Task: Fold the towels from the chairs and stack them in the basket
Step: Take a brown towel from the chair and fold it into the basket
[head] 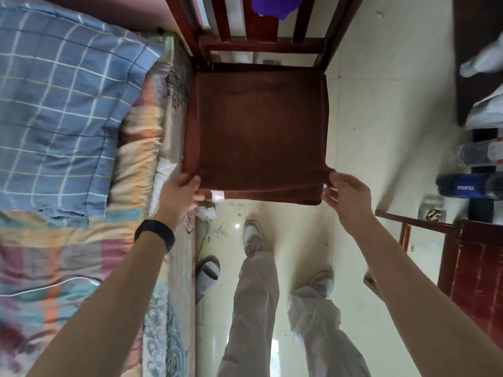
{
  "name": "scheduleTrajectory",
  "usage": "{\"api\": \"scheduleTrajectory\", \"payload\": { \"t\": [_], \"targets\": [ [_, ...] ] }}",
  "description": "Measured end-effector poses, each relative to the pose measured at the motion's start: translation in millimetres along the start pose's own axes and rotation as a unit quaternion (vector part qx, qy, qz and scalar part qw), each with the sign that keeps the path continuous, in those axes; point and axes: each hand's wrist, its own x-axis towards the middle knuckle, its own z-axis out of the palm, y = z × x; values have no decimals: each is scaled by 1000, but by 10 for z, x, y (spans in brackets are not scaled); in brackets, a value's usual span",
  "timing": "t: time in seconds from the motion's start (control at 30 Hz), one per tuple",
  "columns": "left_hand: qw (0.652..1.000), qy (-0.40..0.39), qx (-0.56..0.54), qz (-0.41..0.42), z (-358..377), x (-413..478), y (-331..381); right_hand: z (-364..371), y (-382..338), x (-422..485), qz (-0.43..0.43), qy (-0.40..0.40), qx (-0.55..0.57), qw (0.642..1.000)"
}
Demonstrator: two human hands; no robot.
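- Brown towel (258, 131) — 1, spread flat across chair (261, 46) seat.
- Left hand (181, 190) — pinches its near-left corner.
- Right hand (348, 198) — pinches its near-right corner.

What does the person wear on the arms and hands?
No sleeves show: both forearms are bare as far as the picture reaches. The left hand and the right hand have no gloves, and I see no rings. A plain black band goes around the left wrist; the right wrist carries nothing.
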Motion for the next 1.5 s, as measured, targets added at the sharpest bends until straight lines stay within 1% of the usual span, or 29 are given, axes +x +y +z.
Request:
{"api": "scheduleTrajectory", "payload": {
  "t": [0.07, 0.13, 0.17, 0.2, 0.27, 0.37, 0.4, 0.47, 0.57, 0.67, 0.77, 0.87, 0.93, 1.03, 1.1, 1.17, 1.23, 1.33, 1.4, 1.5],
  "targets": [
    [992, -31, -115, 30, -63, -90, 266, 65, -222, -74, -37, -28, 60, 997],
    [981, -26, -188, 51, -122, -110, 411, 72, -377, -107, -65, -51, 98, 992],
    [978, -10, -200, 56, -133, -94, 418, 62, -410, -105, -77, -57, 99, 990],
    [982, 11, -182, 57, -133, -41, 361, 52, -403, -89, -86, -61, 84, 991],
    [995, 45, -82, 32, -93, 86, 116, 22, -239, -11, -92, -49, 8, 995],
    [994, 88, 54, -26, 59, 269, -336, -54, 208, 209, -38, -4, -107, 994],
    [991, 98, 85, -33, 124, 327, -467, -82, 354, 297, -20, 16, -132, 991],
    [987, 115, 109, -29, 266, 357, -577, -133, 589, 462, -2, 53, -167, 985],
    [982, 142, 123, -22, 376, 397, -609, -103, 730, 517, -16, 88, -192, 977],
    [983, 148, 111, -21, 383, 430, -614, -57, 793, 525, -36, 107, -220, 969],
    [983, 149, 103, -36, 404, 400, -560, -25, 829, 574, -52, 117, -280, 952],
    [988, 127, 60, -59, 388, 421, -600, 33, 802, 555, -53, 123, -357, 924],
    [990, 118, 38, -71, 356, 516, -729, 75, 775, 505, -66, 134, -379, 913],
    [993, 85, -1, -83, 344, 339, -552, 138, 739, 484, -77, 140, -421, 893],
    [994, 60, -15, -89, 321, 331, -536, 181, 720, 514, -54, 127, -446, 884],
    [994, 56, -20, -86, 273, 363, -558, 221, 689, 541, -27, 118, -461, 879],
    [994, 62, -26, -89, 230, 372, -561, 246, 676, 539, -16, 118, -450, 885],
    [991, 47, -85, -94, 201, 288, -495, 222, 668, 482, -28, 101, -383, 918],
    [985, 31, -132, -107, 163, 198, -426, 139, 660, 443, -26, 77, -307, 948],
    [980, 7, -155, -124, 10, 24, -288, -27, 536, 316, 1, 82, -155, 985]
  ]
}}
